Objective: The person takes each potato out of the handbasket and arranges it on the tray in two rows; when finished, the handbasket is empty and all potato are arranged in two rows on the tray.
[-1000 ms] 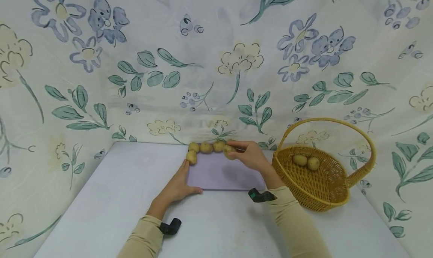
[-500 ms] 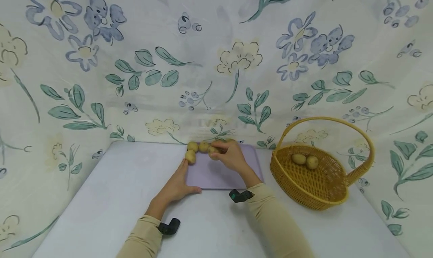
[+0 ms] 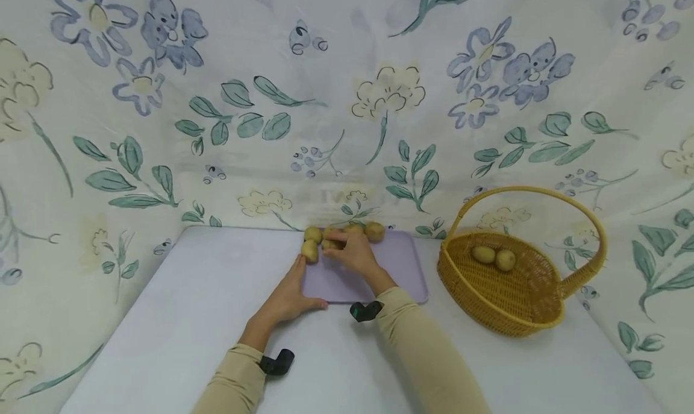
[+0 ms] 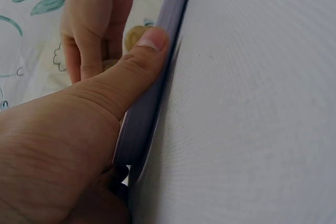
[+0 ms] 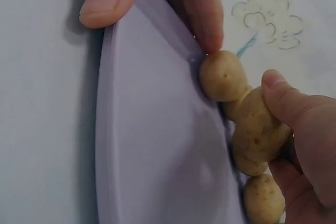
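Observation:
My right hand (image 3: 355, 254) pinches a potato (image 5: 258, 127) between thumb and fingers, over the back left of the lilac tray (image 3: 347, 284). My left hand (image 3: 286, 294) rests at the tray's left front corner. Its thumb (image 4: 142, 59) lies against the front rim, and its straight fingers reach along the left side to a potato (image 5: 223, 76). Another potato (image 3: 312, 234) sits behind that one in the back left corner. Farther right along the back rim stands a potato (image 3: 375, 232), and others in that row are partly hidden by the right hand.
A wicker basket (image 3: 506, 299) with a tall handle stands right of the tray, with two potatoes (image 3: 494, 257) inside. The white table (image 3: 217, 293) ends at a floral cloth backdrop (image 3: 347, 100) behind the tray.
My right hand has moved left along the back of the tray; the rightmost potato in the row now shows uncovered. The left hand has stayed at the tray's corner.

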The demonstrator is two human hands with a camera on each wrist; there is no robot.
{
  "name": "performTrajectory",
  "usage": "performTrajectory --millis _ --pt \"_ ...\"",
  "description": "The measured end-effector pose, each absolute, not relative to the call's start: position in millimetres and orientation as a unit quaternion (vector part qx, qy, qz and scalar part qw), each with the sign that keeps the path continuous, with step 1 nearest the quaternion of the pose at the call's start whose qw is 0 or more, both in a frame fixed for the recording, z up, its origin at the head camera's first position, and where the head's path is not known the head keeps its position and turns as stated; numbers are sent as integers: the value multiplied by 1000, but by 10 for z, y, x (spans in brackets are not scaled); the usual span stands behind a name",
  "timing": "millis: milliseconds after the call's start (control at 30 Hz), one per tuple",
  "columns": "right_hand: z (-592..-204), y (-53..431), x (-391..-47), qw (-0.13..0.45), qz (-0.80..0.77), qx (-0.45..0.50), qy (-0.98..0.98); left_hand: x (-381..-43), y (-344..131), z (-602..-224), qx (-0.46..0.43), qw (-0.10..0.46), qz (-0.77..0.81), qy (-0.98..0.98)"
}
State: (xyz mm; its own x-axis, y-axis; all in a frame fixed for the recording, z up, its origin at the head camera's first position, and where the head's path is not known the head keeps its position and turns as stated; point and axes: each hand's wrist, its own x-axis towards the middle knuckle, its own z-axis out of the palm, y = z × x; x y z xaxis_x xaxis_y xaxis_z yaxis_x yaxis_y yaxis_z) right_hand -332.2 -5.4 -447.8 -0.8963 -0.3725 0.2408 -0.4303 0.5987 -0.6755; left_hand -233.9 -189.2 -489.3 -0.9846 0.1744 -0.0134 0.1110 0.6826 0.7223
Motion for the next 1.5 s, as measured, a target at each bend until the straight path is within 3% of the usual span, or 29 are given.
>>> performTrajectory --millis 800,1500 --pt "-4746 -182 -3320 58 360 253 -896 -2325 -1901 -4896 78 37 377 922" --pt "-4704 -124 -3273 69 343 247 -904 -2328 -1886 -4874 81 37 380 921"
